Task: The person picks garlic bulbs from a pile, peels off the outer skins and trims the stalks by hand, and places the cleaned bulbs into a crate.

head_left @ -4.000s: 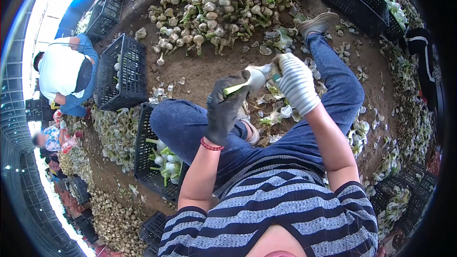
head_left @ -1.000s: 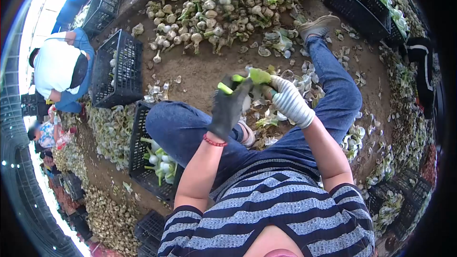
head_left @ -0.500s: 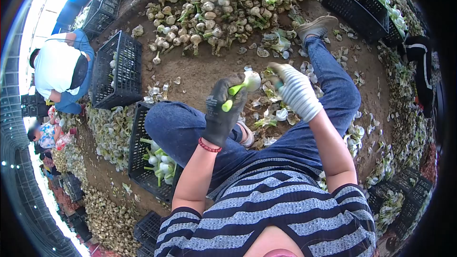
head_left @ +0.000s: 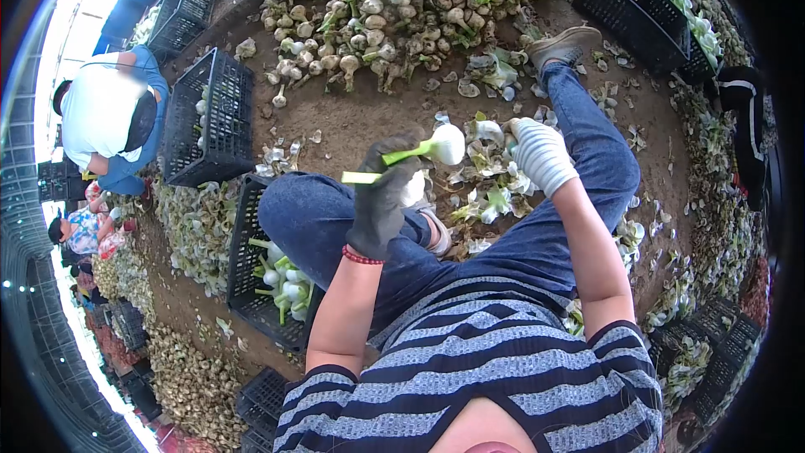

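Note:
My left hand (head_left: 381, 201), in a dark glove, is closed around two trimmed garlic bulbs. One clean white garlic bulb (head_left: 448, 144) sticks out past the fingers on its green stem; the other garlic bulb (head_left: 412, 189) lies in the palm, its cut stem pointing left. Over the right thigh, my right hand (head_left: 538, 157) wears a white ribbed glove, its fingers curled in. Whatever the fingertips pinch is too small to make out. Peeled garlic skins (head_left: 495, 201) litter the dirt between my legs.
Ahead lies a heap of unpeeled garlic (head_left: 377, 21). A black crate (head_left: 243, 285) with cleaned garlic stands by my left knee. Further black crates (head_left: 210, 122) (head_left: 629, 13) stand left and ahead right. A person in a white shirt (head_left: 105, 113) bends at the left.
My right hand has moved right and slightly down, away from the left hand. The left hand has turned, bringing the second bulb into sight and pointing the stems left.

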